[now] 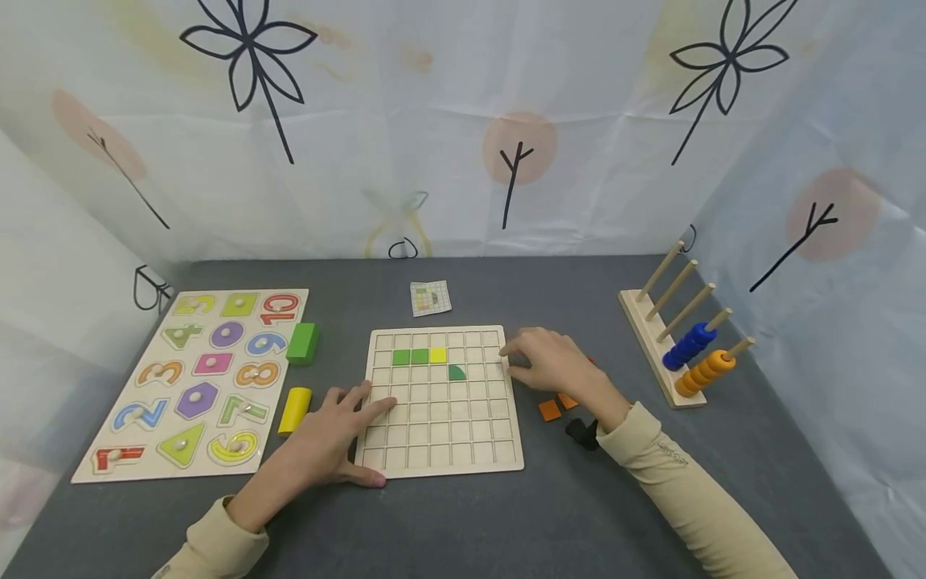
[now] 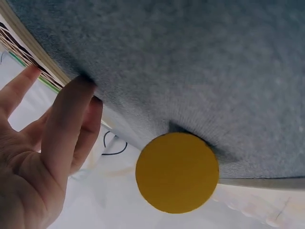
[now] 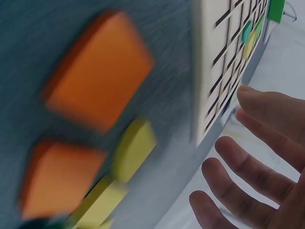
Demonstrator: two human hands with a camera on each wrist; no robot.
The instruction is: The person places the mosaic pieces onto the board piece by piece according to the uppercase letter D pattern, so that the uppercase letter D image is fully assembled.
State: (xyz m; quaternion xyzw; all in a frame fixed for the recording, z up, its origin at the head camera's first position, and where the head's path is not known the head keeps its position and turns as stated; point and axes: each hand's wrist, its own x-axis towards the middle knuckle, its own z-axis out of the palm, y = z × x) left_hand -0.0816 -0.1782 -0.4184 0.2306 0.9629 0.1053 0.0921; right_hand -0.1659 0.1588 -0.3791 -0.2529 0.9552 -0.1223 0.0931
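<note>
A pale wooden grid board (image 1: 448, 430) lies on the dark table. Two green squares (image 1: 410, 356), a yellow square (image 1: 437, 355) and a green quarter-round piece (image 1: 456, 372) sit in its cells. My left hand (image 1: 325, 434) rests at the board's left edge, its index finger reaching over the grid and its thumb by the near corner. Over the right edge is my right hand (image 1: 546, 359), and in the right wrist view its fingers (image 3: 255, 174) are loosely bent with nothing between them. Orange pieces (image 3: 102, 71) and yellow pieces (image 3: 134, 148) lie beneath it.
Left of the board are a yellow cylinder (image 1: 294, 411), a green block (image 1: 302, 343) and a number-and-shape puzzle (image 1: 170, 386). Behind the board lies a small pattern card (image 1: 430, 298). A peg stand (image 1: 661, 354) with blue and orange rings is at right. Black pieces (image 1: 581, 434) lie near my right wrist.
</note>
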